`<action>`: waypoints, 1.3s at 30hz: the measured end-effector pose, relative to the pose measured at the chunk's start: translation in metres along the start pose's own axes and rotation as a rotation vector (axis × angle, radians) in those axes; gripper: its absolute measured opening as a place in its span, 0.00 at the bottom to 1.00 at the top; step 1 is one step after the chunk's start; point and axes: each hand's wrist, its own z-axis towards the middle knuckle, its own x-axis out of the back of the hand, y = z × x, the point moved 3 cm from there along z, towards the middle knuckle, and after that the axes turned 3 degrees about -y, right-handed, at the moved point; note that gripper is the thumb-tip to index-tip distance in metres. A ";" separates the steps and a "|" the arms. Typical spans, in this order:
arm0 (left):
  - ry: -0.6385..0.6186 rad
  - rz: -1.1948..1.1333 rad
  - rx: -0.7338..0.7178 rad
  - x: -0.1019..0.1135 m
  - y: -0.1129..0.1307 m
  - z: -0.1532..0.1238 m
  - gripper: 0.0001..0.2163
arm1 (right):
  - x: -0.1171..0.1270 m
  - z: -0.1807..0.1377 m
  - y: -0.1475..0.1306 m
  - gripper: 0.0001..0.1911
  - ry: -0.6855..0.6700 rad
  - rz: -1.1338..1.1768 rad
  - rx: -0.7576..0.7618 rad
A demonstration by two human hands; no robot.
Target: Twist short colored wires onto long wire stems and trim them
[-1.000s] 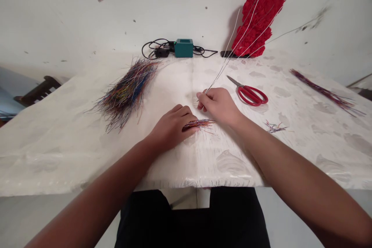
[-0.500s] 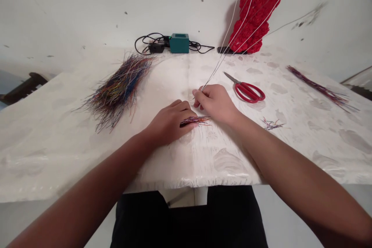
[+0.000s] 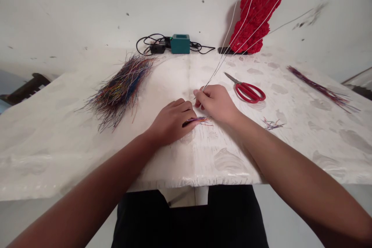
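My left hand [image 3: 176, 121] is closed around a small bunch of thin coloured wires [image 3: 202, 120], whose ends poke out to the right past the thumb. Just beside it, my right hand [image 3: 216, 102] pinches several long, thin wires [image 3: 223, 58] in pale and dark tones. These fan out upward toward the wall, and their lower tips show below my fingertips. Scissors with red handles [image 3: 250, 92] lie to the right of my right hand, blades pointing up and left. A little heap of short wire clippings [image 3: 272, 124] rests on the cloth beyond my right forearm.
A large pile of multicoloured wires [image 3: 122, 87] lies on the left of the patterned tablecloth [image 3: 72, 162]. At the back stand a teal box [image 3: 180, 43] with black cables and a red flower-covered object [image 3: 255, 15]. Another wire bundle [image 3: 319, 87] lies far right.
Both hands keep their grips and almost the same place. The whole view has shifted very slightly; nothing has been picked up or let go.
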 end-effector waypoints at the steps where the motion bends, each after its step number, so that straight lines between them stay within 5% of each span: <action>1: -0.001 0.011 0.006 0.000 0.000 0.000 0.12 | 0.000 0.000 0.000 0.22 0.003 0.001 -0.001; 13: -0.204 -0.052 -0.027 0.001 0.014 0.004 0.16 | 0.002 0.000 -0.002 0.22 0.035 -0.051 0.005; 29: -0.215 -0.157 -0.030 0.001 0.018 0.003 0.26 | 0.004 0.000 -0.002 0.23 0.034 0.000 0.001; 39: -0.145 -0.159 -0.045 -0.003 0.018 0.003 0.09 | 0.002 0.000 -0.002 0.22 0.023 -0.007 -0.003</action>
